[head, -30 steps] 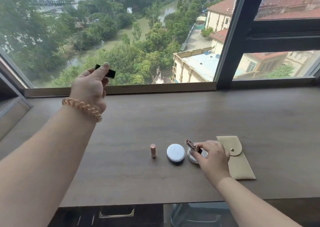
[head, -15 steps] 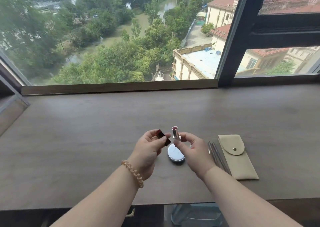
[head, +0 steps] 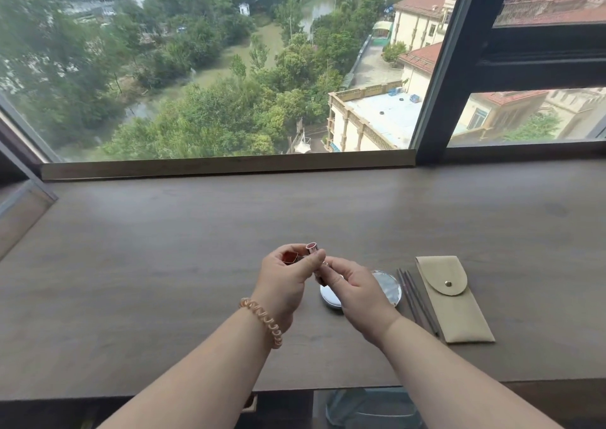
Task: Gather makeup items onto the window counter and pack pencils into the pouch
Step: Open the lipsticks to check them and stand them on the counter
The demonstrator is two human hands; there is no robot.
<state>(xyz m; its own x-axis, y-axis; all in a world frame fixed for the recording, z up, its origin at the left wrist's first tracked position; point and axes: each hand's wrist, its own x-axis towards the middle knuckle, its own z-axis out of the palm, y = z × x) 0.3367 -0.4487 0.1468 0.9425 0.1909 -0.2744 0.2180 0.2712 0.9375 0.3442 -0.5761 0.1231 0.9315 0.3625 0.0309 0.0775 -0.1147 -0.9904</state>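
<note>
With the left hand (head: 282, 281) clamped on the cap (head: 290, 257) and the right hand (head: 359, 294) on the lipstick (head: 311, 248) above the tabletop (head: 164, 264), capping seems in hand, needing careful alignment; the pencils (head: 414, 294) lie beside the pouch (head: 455, 310).

Cap (head: 290, 257) now against lipstick (head: 312, 248)

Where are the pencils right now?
In the head view the pencils lie on the counter at the right, close beside the left edge of the beige pouch, with the shiny round compact just to their left.
</note>
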